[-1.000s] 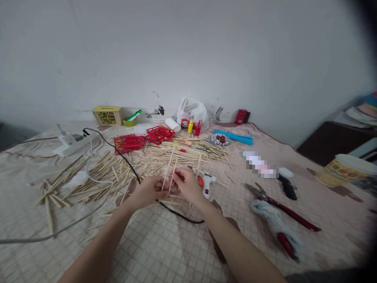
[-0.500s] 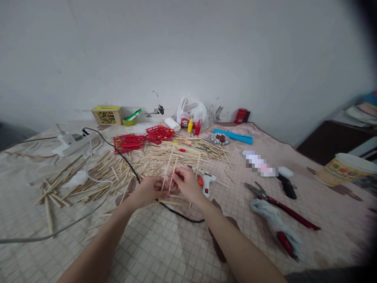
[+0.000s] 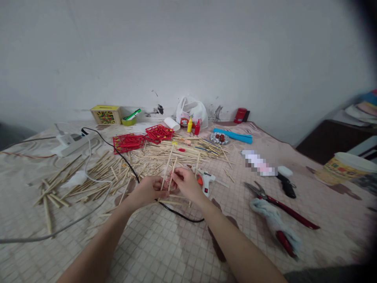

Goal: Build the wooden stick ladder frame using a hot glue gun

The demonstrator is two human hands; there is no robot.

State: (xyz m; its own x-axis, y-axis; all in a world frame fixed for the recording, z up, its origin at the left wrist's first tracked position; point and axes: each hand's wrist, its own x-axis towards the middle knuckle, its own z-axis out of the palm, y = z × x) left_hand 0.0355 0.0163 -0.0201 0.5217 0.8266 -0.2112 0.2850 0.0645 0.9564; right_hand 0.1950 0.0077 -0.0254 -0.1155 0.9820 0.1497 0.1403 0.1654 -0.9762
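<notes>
Close together at the middle of the table, both hands pinch thin wooden sticks. My left hand (image 3: 150,189) has its fingers closed on a long pale stick (image 3: 167,165) that slants upward. Fingertips of my right hand (image 3: 185,181) hold a shorter stick (image 3: 173,169) beside it. Further sticks lie under and next to the hands, and one stands up right of my right hand; how they join is hidden. Just behind my right hand lies a white glue gun (image 3: 207,181) with an orange part.
Loose sticks (image 3: 97,177) spread at left, crossed by a black cable (image 3: 126,161). Red stick pieces (image 3: 129,142), paint bottles (image 3: 190,125) and a white bag (image 3: 193,110) stand behind. Red-handled pruners (image 3: 290,212), a black-handled tool (image 3: 287,186) and a patterned cup (image 3: 335,169) are at right.
</notes>
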